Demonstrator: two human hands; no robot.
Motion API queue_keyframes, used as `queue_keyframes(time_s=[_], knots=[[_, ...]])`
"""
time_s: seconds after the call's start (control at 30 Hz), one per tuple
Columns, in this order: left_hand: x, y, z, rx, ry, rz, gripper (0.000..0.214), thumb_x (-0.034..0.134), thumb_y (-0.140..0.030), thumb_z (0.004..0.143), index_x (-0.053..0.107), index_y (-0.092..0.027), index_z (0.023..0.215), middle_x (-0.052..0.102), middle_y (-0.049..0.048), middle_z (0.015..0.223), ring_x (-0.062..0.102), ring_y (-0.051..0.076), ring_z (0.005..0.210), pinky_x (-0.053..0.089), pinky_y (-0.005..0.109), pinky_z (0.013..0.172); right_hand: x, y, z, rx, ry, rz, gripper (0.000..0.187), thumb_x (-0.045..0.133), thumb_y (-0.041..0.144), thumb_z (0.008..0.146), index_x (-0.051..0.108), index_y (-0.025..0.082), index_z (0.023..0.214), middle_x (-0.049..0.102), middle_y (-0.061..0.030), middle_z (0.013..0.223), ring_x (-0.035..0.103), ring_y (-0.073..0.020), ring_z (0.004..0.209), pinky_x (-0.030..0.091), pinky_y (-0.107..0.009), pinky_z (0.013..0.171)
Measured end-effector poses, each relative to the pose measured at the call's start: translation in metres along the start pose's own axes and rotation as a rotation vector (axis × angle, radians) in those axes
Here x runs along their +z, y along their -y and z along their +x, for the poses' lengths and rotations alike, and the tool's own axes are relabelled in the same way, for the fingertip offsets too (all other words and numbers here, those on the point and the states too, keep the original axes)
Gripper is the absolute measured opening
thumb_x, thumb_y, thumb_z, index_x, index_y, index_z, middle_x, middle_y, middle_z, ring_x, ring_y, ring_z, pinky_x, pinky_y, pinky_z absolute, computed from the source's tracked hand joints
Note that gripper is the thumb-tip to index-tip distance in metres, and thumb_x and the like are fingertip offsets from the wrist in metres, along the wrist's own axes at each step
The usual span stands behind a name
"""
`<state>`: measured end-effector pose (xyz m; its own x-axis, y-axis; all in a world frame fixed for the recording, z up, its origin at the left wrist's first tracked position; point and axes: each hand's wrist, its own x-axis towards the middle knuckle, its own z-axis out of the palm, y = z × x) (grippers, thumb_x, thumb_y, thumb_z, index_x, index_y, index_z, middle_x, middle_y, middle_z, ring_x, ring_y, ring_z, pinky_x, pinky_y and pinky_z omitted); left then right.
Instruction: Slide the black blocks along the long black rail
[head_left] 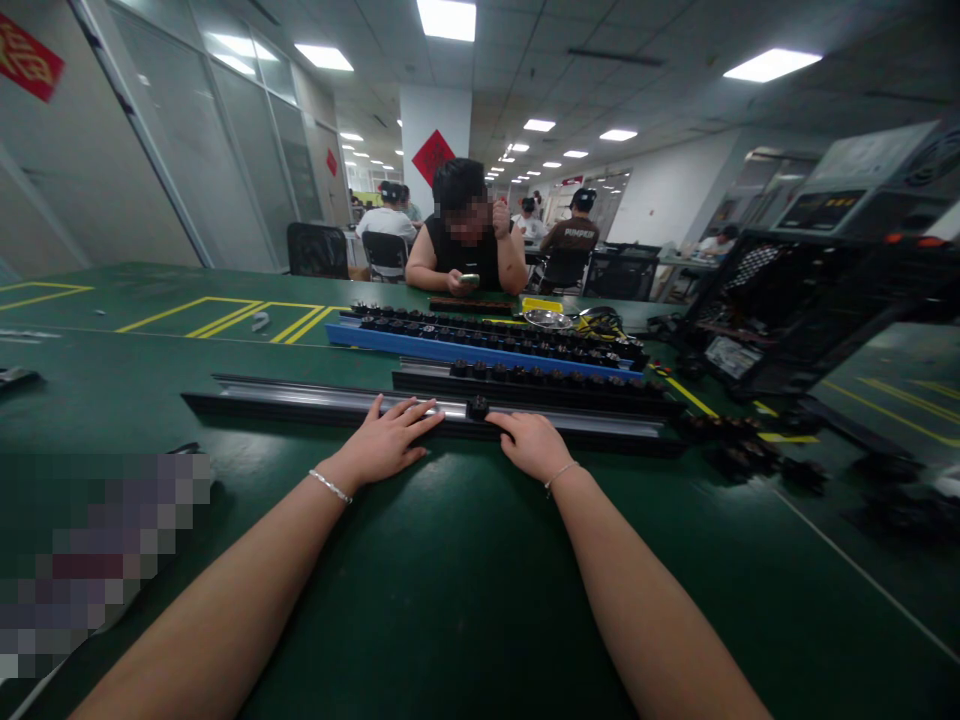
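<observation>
A long black rail (255, 400) with a shiny metal inner channel lies crosswise on the green table in front of me. One small black block (477, 407) sits in its channel near the middle. My left hand (386, 440) rests on the rail left of the block, palm down with fingers spread. From the other side, my right hand (531, 442) reaches the rail, its index finger stretched out against or just beside the block; its other fingers are bent and partly hidden. Behind lies a second black rail (420, 380) carrying a row of similar black blocks.
Farther back are a blue rail (360, 337) lined with black parts, a silver dish (547, 319) and a yellow tray (541, 304). Loose black parts (739, 455) lie at right near a dark machine frame (720, 310). Across the table sits a person (469, 240) holding a phone.
</observation>
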<state>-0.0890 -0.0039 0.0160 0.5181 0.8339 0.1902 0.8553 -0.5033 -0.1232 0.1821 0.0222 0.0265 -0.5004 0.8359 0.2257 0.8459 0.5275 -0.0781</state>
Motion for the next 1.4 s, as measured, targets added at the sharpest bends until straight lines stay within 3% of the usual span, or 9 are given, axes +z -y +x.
queue_keyframes(time_s=[1.4], knots=[[0.0015, 0.0008, 0.0, -0.009, -0.006, -0.017, 0.061, 0.044, -0.04, 0.088, 0.018, -0.039, 0.143, 0.025, -0.0006, 0.152, 0.024, 0.028, 0.137, 0.01, 0.062, 0.107, -0.0017, -0.008, -0.0043, 0.017, -0.093, 0.077, 0.034, 0.047, 0.024, 0.082, 0.063, 0.026, 0.112, 0.066, -0.0025, 0.11, 0.059, -0.0171, 0.1, 0.041, -0.029, 0.092]])
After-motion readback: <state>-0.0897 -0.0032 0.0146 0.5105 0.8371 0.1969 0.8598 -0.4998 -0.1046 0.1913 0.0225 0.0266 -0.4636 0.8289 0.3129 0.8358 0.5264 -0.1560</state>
